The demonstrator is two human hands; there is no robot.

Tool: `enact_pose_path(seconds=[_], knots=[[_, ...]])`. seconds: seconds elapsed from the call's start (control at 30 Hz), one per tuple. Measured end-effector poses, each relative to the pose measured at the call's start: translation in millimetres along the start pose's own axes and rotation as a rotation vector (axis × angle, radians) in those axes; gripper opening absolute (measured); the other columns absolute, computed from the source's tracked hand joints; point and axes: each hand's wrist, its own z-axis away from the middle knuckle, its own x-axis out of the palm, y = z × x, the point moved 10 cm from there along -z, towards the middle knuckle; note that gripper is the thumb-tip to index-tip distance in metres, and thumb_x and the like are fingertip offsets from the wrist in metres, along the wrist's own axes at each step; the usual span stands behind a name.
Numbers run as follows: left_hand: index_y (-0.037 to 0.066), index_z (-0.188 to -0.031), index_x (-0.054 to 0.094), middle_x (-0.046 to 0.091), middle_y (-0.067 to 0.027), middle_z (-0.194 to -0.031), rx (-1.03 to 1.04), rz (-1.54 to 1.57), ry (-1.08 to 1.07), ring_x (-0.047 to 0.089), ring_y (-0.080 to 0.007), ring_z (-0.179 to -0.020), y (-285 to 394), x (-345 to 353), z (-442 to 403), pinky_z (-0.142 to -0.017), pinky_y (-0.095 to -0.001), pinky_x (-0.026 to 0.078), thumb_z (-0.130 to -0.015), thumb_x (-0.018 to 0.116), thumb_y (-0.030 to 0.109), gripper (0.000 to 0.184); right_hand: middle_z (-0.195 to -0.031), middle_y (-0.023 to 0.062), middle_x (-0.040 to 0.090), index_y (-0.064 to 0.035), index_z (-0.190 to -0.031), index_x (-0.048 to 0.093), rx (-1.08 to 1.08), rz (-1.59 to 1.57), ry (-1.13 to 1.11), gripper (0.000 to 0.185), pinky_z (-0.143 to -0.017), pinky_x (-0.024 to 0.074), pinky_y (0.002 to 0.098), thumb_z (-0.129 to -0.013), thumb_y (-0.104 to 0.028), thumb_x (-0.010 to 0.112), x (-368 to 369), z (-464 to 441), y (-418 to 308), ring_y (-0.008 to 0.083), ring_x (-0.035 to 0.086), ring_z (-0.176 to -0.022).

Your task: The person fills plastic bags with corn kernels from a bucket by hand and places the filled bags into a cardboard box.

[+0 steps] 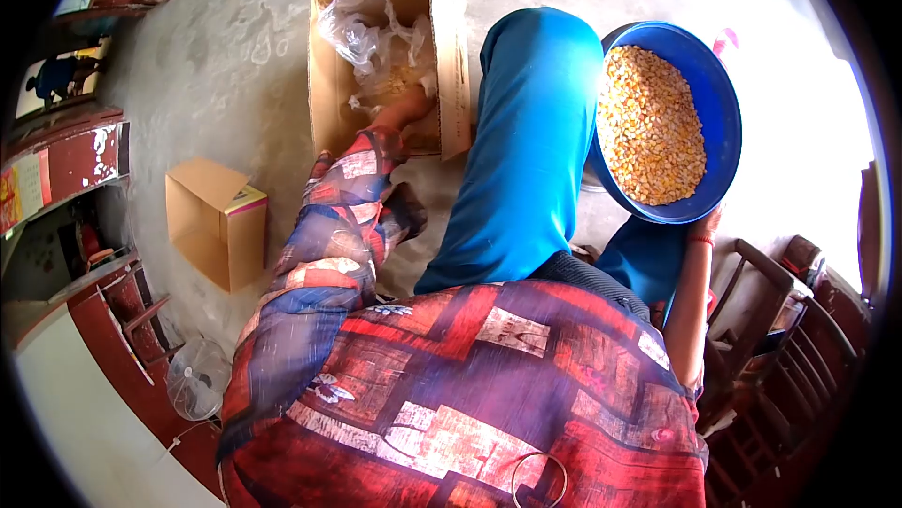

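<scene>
My left hand reaches down into an open cardboard box on the floor. Its fingers are hard to make out beside a crumpled clear plastic bag. Some yellowish bits show in or under the bag, close to those fingers. On the right, a round blue tub is tilted towards me and holds many yellow and white corn kernels. My right hand grips the tub at its lower right edge, with the fingers partly hidden behind it.
A smaller open cardboard box stands on the concrete floor at the left. Behind it is a fan near dark red furniture. Wooden chairs stand at the lower right. My blue-trousered knee lies between box and tub.
</scene>
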Motion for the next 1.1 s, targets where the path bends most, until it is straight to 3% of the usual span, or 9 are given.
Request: enact_pose_path(seconds=[0.03,0.13,0.33,0.47,0.57,0.77,0.83,0.97,1.1], knots=[[0.005,-0.110,0.056,0.054,-0.0193,-0.111,0.003,0.003,-0.002,0.047,-0.0338,-0.108,8,-5,-6,-0.090,-0.0363,0.038,-0.078,0.050,0.049,0.054,-0.084,0.0134,0.062,-0.0009,-0.090,0.059,-0.077,0.058,-0.014,0.018,-0.064,0.0462,0.0352,-0.082,-0.012,0.047,-1,1,-16,0.0251,0.059,-0.075],[0.002,-0.110,0.055,0.049,-0.0223,-0.117,-0.115,-1.078,-0.370,0.041,-0.0371,-0.114,-10,1,-15,-0.093,-0.0358,0.036,-0.078,0.051,0.047,0.055,-0.093,0.0132,0.057,-0.0064,-0.098,0.056,-0.021,0.059,-0.105,0.020,-0.074,0.0399,0.0408,-0.080,-0.011,0.048,11,2,1,0.0309,0.050,-0.085],[-0.001,-0.109,0.054,0.052,-0.0219,-0.111,-0.262,-0.339,0.077,0.049,-0.0362,-0.104,15,-45,-14,-0.086,-0.0442,0.042,-0.075,0.060,0.041,0.054,-0.098,0.0125,0.055,-0.0053,-0.100,0.054,0.020,0.119,-0.180,0.023,-0.085,0.0357,0.0431,-0.079,-0.010,0.048,24,6,17,0.0309,0.050,-0.091],[0.003,-0.116,0.046,0.054,-0.0109,-0.105,-0.294,0.304,-0.235,0.060,-0.0232,-0.076,57,-16,-5,-0.053,-0.0355,0.052,-0.071,0.068,0.022,0.053,-0.097,0.0123,0.055,-0.0052,-0.099,0.054,-0.127,0.237,-0.094,0.022,-0.084,0.0354,0.0431,-0.078,-0.008,0.048,11,10,-12,0.0308,0.050,-0.090],[0.005,-0.119,0.043,0.056,-0.0102,-0.099,-0.362,0.321,-0.302,0.060,-0.0227,-0.078,42,-13,1,-0.056,-0.0359,0.053,-0.071,0.068,0.025,0.057,-0.095,0.0120,0.056,-0.0059,-0.096,0.055,0.041,0.033,-0.160,0.019,-0.081,0.0365,0.0422,-0.077,-0.007,0.049,12,7,-13,0.0311,0.050,-0.087],[0.007,-0.110,0.053,0.059,-0.0110,-0.093,-0.550,0.404,0.123,0.058,-0.0278,-0.082,-41,-34,-12,-0.062,-0.0380,0.051,-0.070,0.068,0.027,0.047,-0.091,0.0119,0.058,-0.0049,-0.094,0.057,0.001,0.100,-0.159,0.018,-0.078,0.0379,0.0413,-0.076,-0.007,0.051,11,7,-11,0.0319,0.051,-0.085],[0.005,-0.110,0.053,0.055,-0.0173,-0.105,0.124,-0.889,-0.487,0.055,-0.0325,-0.092,-29,15,-31,-0.075,-0.0396,0.047,-0.071,0.067,0.029,0.049,-0.090,0.0119,0.059,-0.0048,-0.093,0.057,0.077,-0.031,-0.134,0.018,-0.078,0.0378,0.0415,-0.077,-0.008,0.051,7,6,-9,0.0320,0.051,-0.084],[0.003,-0.116,0.048,0.048,-0.0209,-0.118,0.001,-0.764,-0.759,0.049,-0.0349,-0.103,-125,96,-72,-0.088,-0.0383,0.040,-0.070,0.067,0.032,0.057,-0.085,0.0119,0.061,-0.0026,-0.090,0.059,-0.094,0.098,-0.100,0.016,-0.069,0.0424,0.0379,-0.079,-0.008,0.050,-2,7,-42,0.0274,0.055,-0.077],[0.002,-0.118,0.047,0.047,-0.0203,-0.119,-0.125,-0.571,-0.162,0.047,-0.0340,-0.108,-204,79,-102,-0.090,-0.0382,0.038,-0.070,0.066,0.031,0.059,-0.091,0.0127,0.059,-0.0039,-0.094,0.057,0.055,0.072,-0.193,0.020,-0.078,0.0381,0.0413,-0.077,-0.010,0.051,7,9,-29,0.0316,0.051,-0.085]])
